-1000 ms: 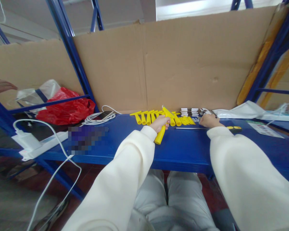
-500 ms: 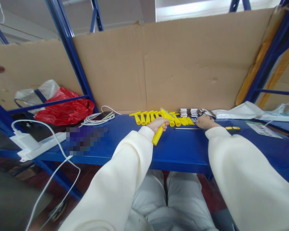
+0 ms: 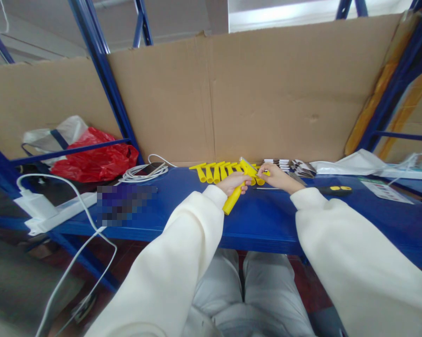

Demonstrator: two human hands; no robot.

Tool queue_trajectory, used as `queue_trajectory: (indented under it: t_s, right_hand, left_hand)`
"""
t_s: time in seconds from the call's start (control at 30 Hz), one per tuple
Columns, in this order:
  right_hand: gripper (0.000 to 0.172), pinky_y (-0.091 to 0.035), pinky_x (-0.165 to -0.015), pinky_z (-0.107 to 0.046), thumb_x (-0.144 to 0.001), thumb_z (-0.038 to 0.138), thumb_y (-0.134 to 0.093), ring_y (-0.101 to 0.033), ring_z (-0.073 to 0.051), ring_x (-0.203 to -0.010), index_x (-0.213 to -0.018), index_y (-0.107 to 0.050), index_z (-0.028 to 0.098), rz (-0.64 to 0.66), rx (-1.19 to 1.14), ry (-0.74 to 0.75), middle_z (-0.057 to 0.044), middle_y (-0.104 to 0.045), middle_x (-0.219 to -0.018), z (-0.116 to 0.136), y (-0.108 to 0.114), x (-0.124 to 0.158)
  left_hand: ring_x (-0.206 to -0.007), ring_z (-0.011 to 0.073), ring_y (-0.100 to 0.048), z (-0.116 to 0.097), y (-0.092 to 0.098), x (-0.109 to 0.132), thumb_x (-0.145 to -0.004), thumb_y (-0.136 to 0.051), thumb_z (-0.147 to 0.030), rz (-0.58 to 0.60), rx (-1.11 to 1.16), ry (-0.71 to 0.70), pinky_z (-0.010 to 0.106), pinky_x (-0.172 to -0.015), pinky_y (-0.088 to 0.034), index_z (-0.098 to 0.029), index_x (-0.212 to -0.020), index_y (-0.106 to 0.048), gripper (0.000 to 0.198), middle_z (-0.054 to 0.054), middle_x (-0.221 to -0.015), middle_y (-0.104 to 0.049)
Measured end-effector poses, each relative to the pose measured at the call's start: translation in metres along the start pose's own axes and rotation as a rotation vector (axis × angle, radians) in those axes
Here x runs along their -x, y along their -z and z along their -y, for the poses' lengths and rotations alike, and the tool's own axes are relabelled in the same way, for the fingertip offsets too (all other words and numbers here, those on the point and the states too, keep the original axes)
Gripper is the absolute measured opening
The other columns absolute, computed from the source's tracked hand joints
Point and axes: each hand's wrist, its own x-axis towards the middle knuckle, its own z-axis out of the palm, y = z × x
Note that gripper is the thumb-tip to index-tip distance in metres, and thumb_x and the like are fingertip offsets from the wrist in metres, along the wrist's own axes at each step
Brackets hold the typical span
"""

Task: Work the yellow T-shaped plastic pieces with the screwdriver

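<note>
My left hand is wrapped round the handle of a yellow scraper, tilted with its wide head up and to the right. A pale, shiny strip runs along that head. Close against the head's right side, my right hand has its fingers pinched together. Whatever small thing they hold is too small to make out. Behind my hands, several similar yellow scrapers lie in a row on the blue table. Under my right forearm a screwdriver with a black and yellow handle lies along the table.
Black-and-white packets lie at the back, beside white plastic packaging. A printed sheet is at right. Leftward are a coiled white cable, a power strip and a red bag. A cardboard panel stands behind.
My right hand has moved left, from beside the black-and-white packets to the scraper's head. My left hand keeps its hold, almost still. At the far left, another person's hand has mostly left the view.
</note>
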Motion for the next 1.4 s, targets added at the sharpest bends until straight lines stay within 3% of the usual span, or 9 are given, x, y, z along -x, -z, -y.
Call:
queue_trajectory:
  t_s: [0.37, 0.5, 0.67, 0.87, 1.03, 1.13, 1.23, 1.3, 1.4]
  right_hand:
    - [0.012, -0.049, -0.099, -0.047, -0.077, 0.028, -0.063, -0.064, -0.025, -0.088, -0.066, -0.059, 0.024, -0.027, 0.03, 0.015, -0.006, -0.067, -0.081, 0.006, -0.004, 0.002]
    - [0.01, -0.048, -0.103, -0.048, -0.076, 0.03, -0.067, -0.065, -0.026, -0.1, -0.076, -0.06, 0.023, -0.055, -0.062, -0.131, -0.007, -0.069, -0.094, 0.011, -0.007, 0.005]
    - [0.03, -0.049, -0.105, -0.045, -0.079, 0.037, -0.07, -0.064, -0.025, -0.115, -0.105, -0.06, 0.023, -0.058, -0.273, -0.374, -0.01, -0.069, -0.12, 0.019, -0.006, 0.011]
    - [0.025, -0.047, -0.109, -0.043, -0.088, 0.038, -0.063, -0.064, -0.025, -0.119, -0.109, -0.063, 0.024, 0.004, -0.294, -0.379, -0.008, -0.072, -0.121, 0.02, -0.005, 0.013]
    - [0.039, -0.047, -0.11, -0.044, -0.089, 0.047, -0.069, -0.064, -0.027, -0.123, -0.115, -0.065, 0.019, -0.008, -0.156, -0.427, -0.016, -0.069, -0.132, 0.019, -0.005, 0.011]
    - [0.044, -0.049, -0.109, -0.043, -0.084, 0.052, -0.075, -0.065, -0.028, -0.122, -0.11, -0.069, 0.018, -0.049, -0.02, -0.395, -0.018, -0.07, -0.129, 0.019, 0.012, 0.01]
    - [0.03, -0.052, -0.105, -0.043, -0.088, 0.043, -0.069, -0.068, -0.029, -0.115, -0.104, -0.071, 0.018, -0.091, 0.175, -0.399, -0.015, -0.074, -0.118, 0.015, 0.046, 0.014]
    - [0.019, -0.052, -0.102, -0.048, -0.086, 0.03, -0.067, -0.069, -0.032, -0.112, -0.101, -0.072, 0.019, -0.023, 0.346, -0.461, -0.015, -0.075, -0.113, 0.004, 0.074, 0.023]
    - [0.007, -0.051, -0.096, -0.06, -0.073, 0.016, -0.07, -0.071, -0.039, -0.099, -0.078, -0.07, 0.021, 0.046, 0.564, -0.628, -0.015, -0.076, -0.095, -0.024, 0.11, 0.045]
  left_hand:
    - [-0.033, 0.0044, -0.034, 0.0, -0.002, 0.001, -0.097, -0.045, -0.005, 0.001, -0.068, 0.0, 0.017, -0.036, -0.027, -0.022, -0.079, -0.042, 0.025, -0.01, -0.052, -0.043]
    - [-0.034, 0.0044, -0.031, 0.0, -0.001, 0.001, -0.096, -0.044, -0.005, 0.018, -0.055, -0.01, 0.016, -0.036, -0.027, -0.022, -0.078, -0.042, 0.025, -0.01, -0.052, -0.041]
    - [-0.034, 0.0042, -0.03, -0.003, -0.001, 0.005, -0.092, -0.045, -0.003, 0.035, 0.016, -0.013, 0.016, -0.037, -0.027, -0.021, -0.079, -0.045, 0.022, -0.01, -0.053, -0.04]
    - [-0.033, 0.0043, -0.031, -0.003, 0.0, 0.004, -0.093, -0.045, -0.002, 0.044, 0.086, -0.019, 0.015, -0.037, -0.025, -0.02, -0.079, -0.047, 0.023, -0.01, -0.052, -0.04]
    - [-0.033, 0.0038, -0.032, -0.002, 0.002, 0.002, -0.097, -0.041, -0.003, 0.045, 0.074, -0.039, 0.015, -0.037, -0.026, -0.021, -0.079, -0.045, 0.025, -0.01, -0.052, -0.041]
    - [-0.033, 0.0038, -0.033, -0.001, 0.004, 0.001, -0.097, -0.043, -0.005, 0.04, 0.102, -0.052, 0.015, -0.037, -0.027, -0.022, -0.078, -0.041, 0.026, -0.011, -0.053, -0.042]
    - [-0.034, 0.004, -0.034, 0.0, 0.005, -0.001, -0.097, -0.042, -0.004, 0.026, 0.121, -0.053, 0.016, -0.038, -0.027, -0.022, -0.077, -0.04, 0.027, -0.01, -0.054, -0.042]
    - [-0.034, 0.004, -0.034, 0.001, 0.006, -0.002, -0.097, -0.042, -0.004, 0.009, 0.124, -0.054, 0.016, -0.038, -0.026, -0.022, -0.076, -0.04, 0.027, -0.01, -0.053, -0.041]
    - [-0.034, 0.0042, -0.033, 0.0, 0.007, -0.002, -0.096, -0.041, -0.002, -0.023, 0.12, -0.048, 0.016, -0.039, -0.027, -0.022, -0.075, -0.041, 0.028, -0.01, -0.053, -0.041]
